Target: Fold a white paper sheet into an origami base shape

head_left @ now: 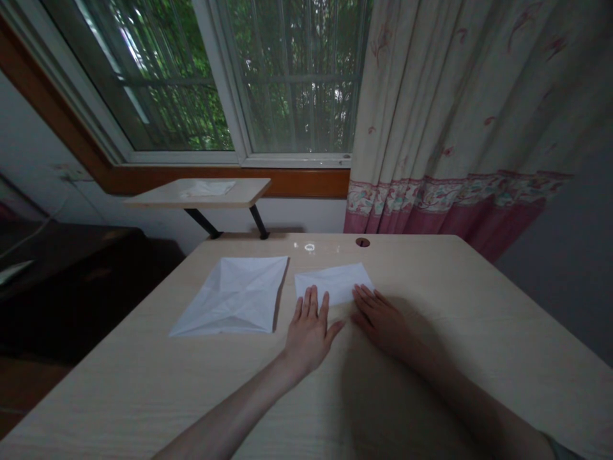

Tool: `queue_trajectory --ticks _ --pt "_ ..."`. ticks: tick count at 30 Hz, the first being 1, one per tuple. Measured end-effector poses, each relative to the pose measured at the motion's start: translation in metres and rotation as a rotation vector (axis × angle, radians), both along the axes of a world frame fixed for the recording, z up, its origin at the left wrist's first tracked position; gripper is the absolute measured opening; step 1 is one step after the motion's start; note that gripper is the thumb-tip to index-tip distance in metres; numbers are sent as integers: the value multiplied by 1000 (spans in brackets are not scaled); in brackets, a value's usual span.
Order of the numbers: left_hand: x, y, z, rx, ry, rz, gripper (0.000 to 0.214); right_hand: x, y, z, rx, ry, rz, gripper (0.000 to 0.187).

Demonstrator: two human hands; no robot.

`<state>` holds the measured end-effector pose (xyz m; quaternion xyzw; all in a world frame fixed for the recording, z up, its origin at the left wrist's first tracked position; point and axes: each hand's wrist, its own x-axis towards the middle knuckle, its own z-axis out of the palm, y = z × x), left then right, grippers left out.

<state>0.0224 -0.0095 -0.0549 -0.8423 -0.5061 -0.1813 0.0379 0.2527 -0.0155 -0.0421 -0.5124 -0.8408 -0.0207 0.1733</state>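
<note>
A folded white sheet (335,280), paper or thin cloth, lies flat on the desk in front of me. Over its near left part my left hand (309,329) rests with fingers stretched out and the thumb spread. At its near right corner lies my right hand (380,319), palm down, fingers extended and fairly close together. The parts of the sheet under my fingers are hidden. To the left of my left hand, a larger white sheet (239,294) is spread out with crossing creases and slightly raised edges; neither hand touches it.
The pale wooden desk (479,306) has a round cable hole (363,243) near its back edge. A small raised shelf (163,191) on black legs carries another white piece (211,188). Behind are a window (297,83) and a patterned curtain (445,128). Dark furniture (96,275) stands left.
</note>
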Motion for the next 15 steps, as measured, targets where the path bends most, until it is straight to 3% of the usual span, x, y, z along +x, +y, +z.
queue_trajectory --ticks 15 --pt "0 0 8 -23 -14 96 63 -3 -3 -3 50 -82 -154 56"
